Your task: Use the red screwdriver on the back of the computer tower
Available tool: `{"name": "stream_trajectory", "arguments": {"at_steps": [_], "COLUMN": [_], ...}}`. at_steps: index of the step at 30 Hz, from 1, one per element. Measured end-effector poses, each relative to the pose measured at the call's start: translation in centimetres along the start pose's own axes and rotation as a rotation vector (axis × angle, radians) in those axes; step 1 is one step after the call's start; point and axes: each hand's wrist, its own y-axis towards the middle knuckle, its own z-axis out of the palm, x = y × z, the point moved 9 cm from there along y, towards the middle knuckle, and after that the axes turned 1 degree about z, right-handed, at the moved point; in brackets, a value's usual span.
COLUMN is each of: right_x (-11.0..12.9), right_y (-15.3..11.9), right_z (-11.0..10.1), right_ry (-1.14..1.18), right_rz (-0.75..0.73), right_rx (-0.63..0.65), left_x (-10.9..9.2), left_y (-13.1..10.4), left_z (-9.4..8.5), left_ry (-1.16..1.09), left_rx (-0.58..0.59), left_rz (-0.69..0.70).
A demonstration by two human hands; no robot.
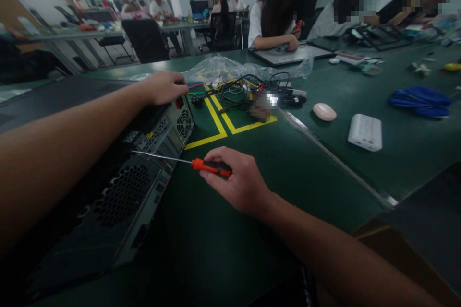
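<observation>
A dark computer case (124, 196) lies at the left, its rear panel with vents and ports facing right. My right hand (237, 177) is closed around the orange and black handle of a screwdriver (211, 166). The long thin shaft points left, and its tip is at the rear edge of the case. My left hand (163, 87) rests on the case's far top corner, fingers bent over the edge; whether it grips the case is hard to tell, as the fingertips are partly hidden.
Tangled black cables (237, 88) and clear plastic wrap (216, 64) lie beyond the case. On the right are a white box-shaped device (365, 132), a pale oval object (324, 112) and a blue bundle (419, 100). People sit across the green table (281, 168).
</observation>
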Motion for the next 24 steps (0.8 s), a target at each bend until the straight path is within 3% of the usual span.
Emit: {"name": "stream_trajectory", "arguments": {"at_steps": [24], "right_x": [0.07], "right_y": [0.02], "right_z": [0.11], "right_ry": [-0.013], "right_rz": [-0.006], "right_rx": [0.005], "left_x": [-0.31], "left_y": [-0.15], "left_z": [-0.15], "left_ry": [-0.001], "left_rx": [0.003], "left_rz": [0.001]}}
